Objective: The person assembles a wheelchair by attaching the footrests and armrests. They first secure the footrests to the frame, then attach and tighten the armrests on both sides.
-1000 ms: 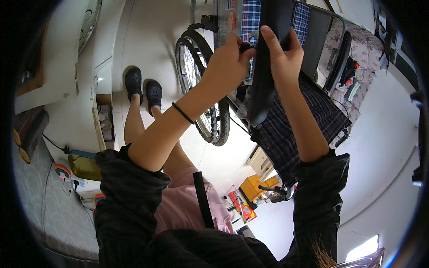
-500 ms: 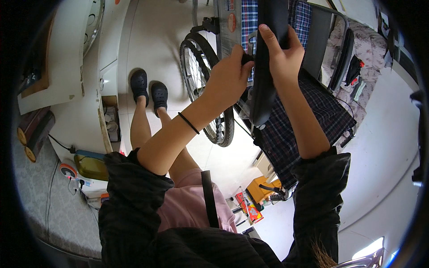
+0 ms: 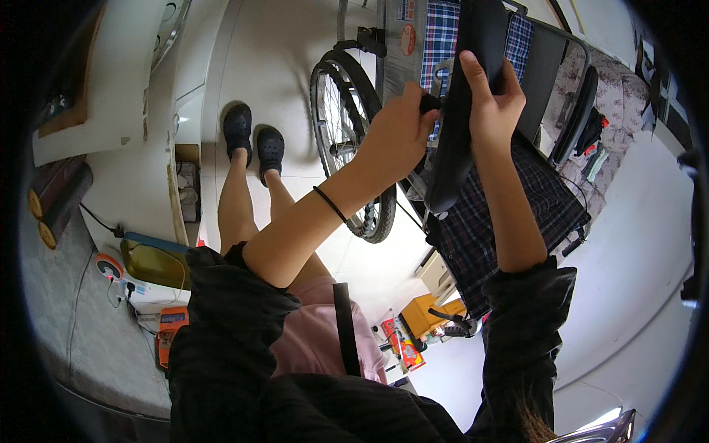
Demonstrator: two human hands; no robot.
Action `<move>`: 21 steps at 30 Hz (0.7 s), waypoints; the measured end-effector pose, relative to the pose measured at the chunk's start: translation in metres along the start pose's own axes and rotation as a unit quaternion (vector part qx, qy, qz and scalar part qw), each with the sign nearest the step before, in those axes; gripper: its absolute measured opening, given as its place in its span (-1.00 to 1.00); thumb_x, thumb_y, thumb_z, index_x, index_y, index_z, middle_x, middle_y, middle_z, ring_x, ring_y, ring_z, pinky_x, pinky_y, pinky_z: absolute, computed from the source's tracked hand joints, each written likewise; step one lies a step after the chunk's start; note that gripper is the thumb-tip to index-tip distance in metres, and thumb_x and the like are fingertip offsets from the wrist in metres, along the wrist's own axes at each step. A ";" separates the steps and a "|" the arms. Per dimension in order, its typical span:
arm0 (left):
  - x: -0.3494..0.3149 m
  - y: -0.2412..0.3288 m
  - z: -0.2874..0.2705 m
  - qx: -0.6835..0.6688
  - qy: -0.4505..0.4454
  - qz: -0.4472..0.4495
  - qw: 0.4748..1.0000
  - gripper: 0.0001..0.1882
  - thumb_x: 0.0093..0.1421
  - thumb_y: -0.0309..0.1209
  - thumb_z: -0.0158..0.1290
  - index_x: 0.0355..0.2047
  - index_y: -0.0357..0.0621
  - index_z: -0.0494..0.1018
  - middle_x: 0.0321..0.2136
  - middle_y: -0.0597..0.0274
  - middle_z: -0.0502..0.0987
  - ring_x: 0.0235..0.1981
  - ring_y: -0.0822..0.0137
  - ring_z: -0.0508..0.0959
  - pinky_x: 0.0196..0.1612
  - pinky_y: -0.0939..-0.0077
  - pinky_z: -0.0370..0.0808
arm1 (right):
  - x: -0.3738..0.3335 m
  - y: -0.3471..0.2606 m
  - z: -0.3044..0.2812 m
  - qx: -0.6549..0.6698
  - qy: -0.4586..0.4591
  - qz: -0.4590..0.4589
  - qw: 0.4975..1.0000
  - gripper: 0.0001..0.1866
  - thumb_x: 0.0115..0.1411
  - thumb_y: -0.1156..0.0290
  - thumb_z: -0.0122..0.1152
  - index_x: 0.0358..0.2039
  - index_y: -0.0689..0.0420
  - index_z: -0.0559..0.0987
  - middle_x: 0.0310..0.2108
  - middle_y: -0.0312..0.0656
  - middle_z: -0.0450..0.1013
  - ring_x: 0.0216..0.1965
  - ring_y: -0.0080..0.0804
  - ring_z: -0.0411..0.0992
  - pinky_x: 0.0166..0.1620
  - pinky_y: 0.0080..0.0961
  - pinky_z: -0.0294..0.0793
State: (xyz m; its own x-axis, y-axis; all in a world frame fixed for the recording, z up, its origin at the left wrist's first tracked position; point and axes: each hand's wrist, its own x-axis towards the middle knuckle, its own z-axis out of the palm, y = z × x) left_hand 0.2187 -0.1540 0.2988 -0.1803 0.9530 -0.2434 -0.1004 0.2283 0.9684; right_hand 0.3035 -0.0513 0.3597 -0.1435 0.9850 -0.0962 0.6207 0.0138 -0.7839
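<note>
A folding wheelchair with a dark plaid seat [image 3: 509,203] stands to the right of my legs. My right hand [image 3: 495,107] is wrapped over its long black padded armrest [image 3: 452,148], thumb on top and fingers around the far side. Just left of that pad, the fingers of my left hand [image 3: 402,133] are closed on a small black knob [image 3: 430,103] at a metal bracket; most of the knob is hidden by them. Below my left forearm the spoked wheel [image 3: 317,118] shows. Blue plaid cloth [image 3: 441,37] covers part of the backrest.
The second armrest [image 3: 580,114] lies beyond the seat, beside a floral-covered surface [image 3: 617,81] with small items. White cabinets [image 3: 159,148] line the left. A green tray [image 3: 151,262], cables and a power strip are lower left. Black clogs [image 3: 271,151] are on my feet.
The view has shifted a little, so the wheelchair and both hands sit slightly farther right. Both hands keep their hold on the knob and the armrest.
</note>
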 end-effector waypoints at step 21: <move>-0.024 -0.007 0.013 -0.005 -0.011 -0.004 1.000 -0.77 0.34 -0.38 -0.09 -0.14 -0.29 0.23 -0.43 -0.08 0.45 -0.42 0.05 0.52 -0.34 0.24 0.41 | -0.008 0.002 -0.004 -0.007 0.008 0.048 0.999 -0.44 0.06 0.02 0.40 -0.20 0.32 0.55 -0.41 -0.18 0.50 -0.36 -0.47 0.43 -0.27 -0.57 0.39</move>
State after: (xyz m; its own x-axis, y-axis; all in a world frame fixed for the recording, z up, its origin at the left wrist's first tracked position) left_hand 0.2361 -0.1761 0.2988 -0.1577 0.9552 -0.2503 -0.1118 0.2346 0.9657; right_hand 0.3087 -0.0587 0.3612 -0.0708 0.9846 -0.1601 0.6424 -0.0778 -0.7624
